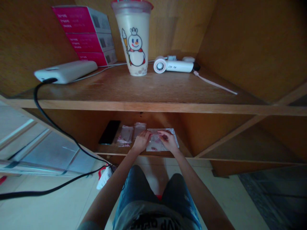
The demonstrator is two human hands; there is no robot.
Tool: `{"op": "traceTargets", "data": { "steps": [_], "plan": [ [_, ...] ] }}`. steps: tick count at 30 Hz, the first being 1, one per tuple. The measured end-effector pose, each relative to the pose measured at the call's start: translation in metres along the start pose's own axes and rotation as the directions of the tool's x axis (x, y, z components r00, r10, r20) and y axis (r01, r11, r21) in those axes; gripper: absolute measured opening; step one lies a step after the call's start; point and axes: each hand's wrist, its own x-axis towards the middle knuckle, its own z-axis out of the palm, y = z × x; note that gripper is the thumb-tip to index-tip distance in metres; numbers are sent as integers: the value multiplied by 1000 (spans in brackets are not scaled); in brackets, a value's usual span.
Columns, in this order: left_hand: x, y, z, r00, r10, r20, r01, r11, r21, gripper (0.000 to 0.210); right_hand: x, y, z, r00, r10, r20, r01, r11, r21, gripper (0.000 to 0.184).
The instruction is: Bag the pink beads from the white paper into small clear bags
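Observation:
On the lower wooden shelf (107, 149) lies a clear plastic bag (157, 145) with small pink items inside. My left hand (141, 141) rests on its left edge with fingers curled on the plastic. At the bag's right side, my right hand (168, 140) presses on the plastic. Two more small clear bags (125, 135) with pink contents lie just left of my left hand. A black phone (109, 132) lies flat further left on the same shelf.
The upper shelf (153, 105) carries a tall drink cup with a snowman print (133, 36), a white handheld fan (173, 66), a white power bank (66, 71) with a black cable, and stacked pink boxes (87, 35). A clear storage bin (43, 150) stands at left.

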Motion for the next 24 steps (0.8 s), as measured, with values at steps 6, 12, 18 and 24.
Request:
{"op": "traceTargets", "data": {
  "steps": [6, 12, 18, 24],
  "plan": [
    [-1, 2, 1, 996, 84, 25, -84, 996, -4, 19, 0, -2, 1, 1000, -2, 10, 3, 1000, -13, 30],
    [-1, 2, 3, 992, 112, 54, -112, 994, 12, 18, 0, -2, 3, 1000, -15, 5, 15, 1000, -2, 23],
    [-2, 2, 2, 988, 125, 96, -126, 992, 13, 15, 0, 0, 5, 1000, -14, 6, 14, 1000, 9, 23],
    [-2, 2, 0, 981, 151, 126, -155, 988, 24, 14, -2, -5, 3, 999, -28, 40, 29, 999, -35, 31]
  ]
}}
